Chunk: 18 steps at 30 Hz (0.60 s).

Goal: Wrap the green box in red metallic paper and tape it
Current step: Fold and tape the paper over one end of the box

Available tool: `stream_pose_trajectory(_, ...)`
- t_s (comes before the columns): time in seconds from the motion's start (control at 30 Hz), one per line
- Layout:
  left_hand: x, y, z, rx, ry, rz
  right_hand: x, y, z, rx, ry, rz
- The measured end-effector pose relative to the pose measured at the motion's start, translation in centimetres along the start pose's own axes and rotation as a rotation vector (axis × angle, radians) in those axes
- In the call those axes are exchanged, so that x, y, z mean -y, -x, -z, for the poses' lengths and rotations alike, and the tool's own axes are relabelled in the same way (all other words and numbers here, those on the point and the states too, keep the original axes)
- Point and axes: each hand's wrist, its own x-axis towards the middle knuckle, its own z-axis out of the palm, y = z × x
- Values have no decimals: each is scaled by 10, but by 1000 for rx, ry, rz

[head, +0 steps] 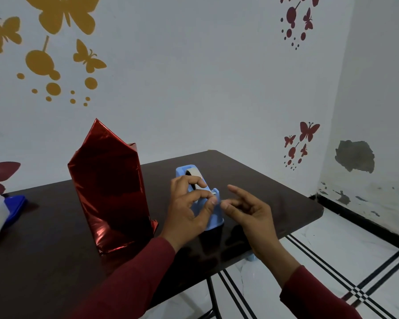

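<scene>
Head view, from left: the red metallic paper (108, 185), glossy and creased, stands upright around the green box on the dark table (44, 261), its pointed top still open. Just right, the left hand (189, 208) pinches at the tape end on the blue plastic dispenser (211, 212). The right hand (249, 212) hovers beside it, fingers loosely apart. Thin tape could curl onto itself; slick foil may spring open.

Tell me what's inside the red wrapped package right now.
Nothing inside shows: the red metallic paper covers every visible side, its top folded to a point. The green box is presumably within, but hidden.
</scene>
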Motion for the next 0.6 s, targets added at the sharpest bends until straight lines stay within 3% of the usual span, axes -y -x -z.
stream_pose_trajectory(0.3,-29,-8,17,-131,-161,-11,9,-1,-3,-111,2,-64)
stream_pose_trajectory(0.47,-55,-23,62,-149,-145,-106,42,-9,-31,-79,-11,-6)
stream_pose_trajectory(0.6,-68,-43,121,-248,-245,-131,72,-19,-74,40,21,17)
